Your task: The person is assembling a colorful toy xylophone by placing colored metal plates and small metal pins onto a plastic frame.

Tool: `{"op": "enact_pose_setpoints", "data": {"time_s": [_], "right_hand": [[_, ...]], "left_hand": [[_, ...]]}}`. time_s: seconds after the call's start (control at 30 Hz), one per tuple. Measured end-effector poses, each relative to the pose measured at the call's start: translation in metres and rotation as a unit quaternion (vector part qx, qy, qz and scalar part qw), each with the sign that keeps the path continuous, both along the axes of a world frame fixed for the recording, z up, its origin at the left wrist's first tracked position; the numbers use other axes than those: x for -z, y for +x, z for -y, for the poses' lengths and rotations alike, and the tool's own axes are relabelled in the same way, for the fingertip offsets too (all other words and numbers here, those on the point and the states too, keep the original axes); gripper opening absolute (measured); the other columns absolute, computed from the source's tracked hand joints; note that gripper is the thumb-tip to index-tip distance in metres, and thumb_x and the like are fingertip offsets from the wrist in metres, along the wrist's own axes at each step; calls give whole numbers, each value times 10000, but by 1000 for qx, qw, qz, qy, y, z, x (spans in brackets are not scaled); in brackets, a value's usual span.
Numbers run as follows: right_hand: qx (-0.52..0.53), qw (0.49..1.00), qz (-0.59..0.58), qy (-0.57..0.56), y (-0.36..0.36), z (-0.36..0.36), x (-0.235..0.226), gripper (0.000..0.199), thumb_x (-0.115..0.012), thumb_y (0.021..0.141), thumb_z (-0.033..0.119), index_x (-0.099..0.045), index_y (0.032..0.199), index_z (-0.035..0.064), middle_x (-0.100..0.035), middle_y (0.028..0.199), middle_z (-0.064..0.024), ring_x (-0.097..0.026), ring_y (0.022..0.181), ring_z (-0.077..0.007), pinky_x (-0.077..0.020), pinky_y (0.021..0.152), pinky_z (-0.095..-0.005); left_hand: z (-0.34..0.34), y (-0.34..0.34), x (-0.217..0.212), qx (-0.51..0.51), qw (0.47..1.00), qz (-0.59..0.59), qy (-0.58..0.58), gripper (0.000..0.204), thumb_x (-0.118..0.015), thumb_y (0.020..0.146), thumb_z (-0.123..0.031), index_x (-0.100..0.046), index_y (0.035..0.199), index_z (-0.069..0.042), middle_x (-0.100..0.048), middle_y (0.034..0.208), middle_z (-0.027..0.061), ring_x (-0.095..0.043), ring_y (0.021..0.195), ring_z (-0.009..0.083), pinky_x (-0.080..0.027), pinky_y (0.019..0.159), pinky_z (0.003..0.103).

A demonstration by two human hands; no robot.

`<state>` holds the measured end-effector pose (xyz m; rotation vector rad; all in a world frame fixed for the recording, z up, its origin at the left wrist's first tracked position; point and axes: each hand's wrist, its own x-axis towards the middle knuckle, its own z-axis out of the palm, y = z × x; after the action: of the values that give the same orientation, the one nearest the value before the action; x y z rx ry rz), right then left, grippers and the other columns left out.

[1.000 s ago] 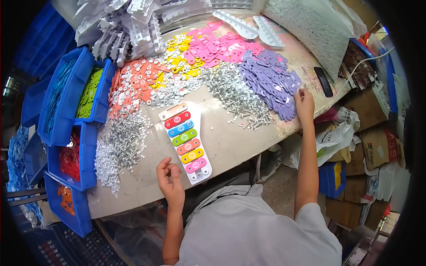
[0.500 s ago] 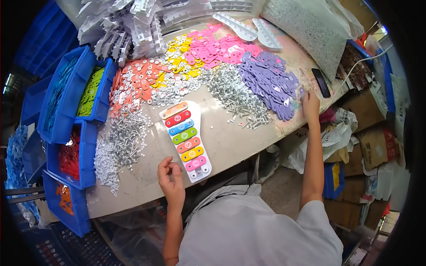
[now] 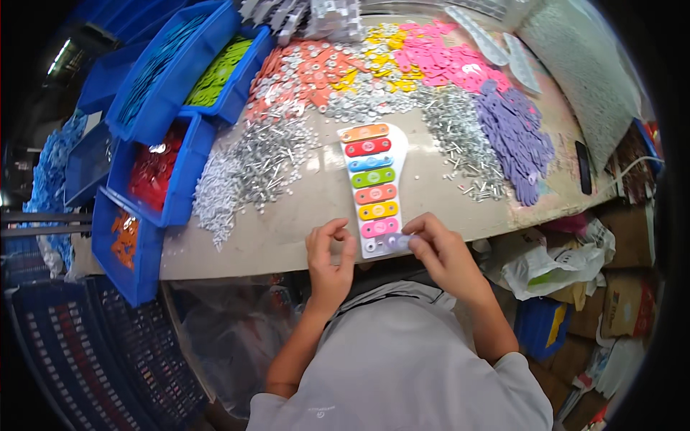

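Blue bins: stood along the left edge of the worktop, holding green, red, orange and blue flat pieces.
Silver pins: lay heaped on the worktop just right of the bins.
Left hand: rested at the near edge of the worktop, just left of the white board's lower end; fingers curled in with thumb and forefinger tips close together. Whether they pinched anything small could not be told.
White board: lay flat at mid-worktop, running away from the person, carrying a row of coloured bars from orange at the far end to pink near the hands.
Purple bar: sat at the near end of the board, under the right fingertips.
Right hand: touched the board's lower right corner, fingers bent and closed onto the purple bar.
Purple pieces: piled to the right, well apart from both hands.
Dark phone-like slab: lay near the right rim.
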<state>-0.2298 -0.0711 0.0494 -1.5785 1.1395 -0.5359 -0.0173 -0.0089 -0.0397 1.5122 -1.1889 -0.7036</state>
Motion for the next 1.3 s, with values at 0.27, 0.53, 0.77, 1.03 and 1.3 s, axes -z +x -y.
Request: {"op": "enact_pose_setpoints", "data": {"time_s": [0.27,0.53,0.77,1.03,1.3], "right_hand": [[-62,988,-68,-124,28,0,26,115,-635,999,58,-574,1084,10,-697,874,-173,-704,784,-320,-530,708,-375],[1,994,-98,-56,22,2,35,214,-741,938,82,-541,986,22,-558,636,-66,-516,568,-119,-405,549,-306],[53,996,11,74,6,7,68,307,-794,882,20,-488,869,40,-591,671,22,-502,625,-14,-371,545,-212],[99,972,180,116,-14,18,83,209,-613,1054,177,-503,904,82,-440,702,84,-390,597,-4,-295,511,-203],[86,993,72,27,0,16,76,174,-641,1029,134,-572,901,38,-532,724,62,-430,661,-9,-323,560,-224]], "left_hand": [[1,0,-1,60,991,117,13,493,-770,896,-135,-580,1343,-50,-609,901,20,-563,901,206,-376,945,387],[3,2,-2,89,992,93,17,488,-784,871,-124,-593,1317,-71,-605,851,-5,-589,860,192,-375,955,389],[5,8,-4,85,995,41,37,500,-806,858,-126,-594,1310,-89,-609,821,-16,-599,845,178,-357,992,384],[9,124,-15,-178,933,304,-67,60,-729,901,-80,-701,927,-35,-693,899,110,-643,876,313,-461,828,427],[-7,184,4,-231,878,417,41,120,-792,824,-85,-703,892,-41,-671,863,105,-621,859,320,-463,808,448]]}}
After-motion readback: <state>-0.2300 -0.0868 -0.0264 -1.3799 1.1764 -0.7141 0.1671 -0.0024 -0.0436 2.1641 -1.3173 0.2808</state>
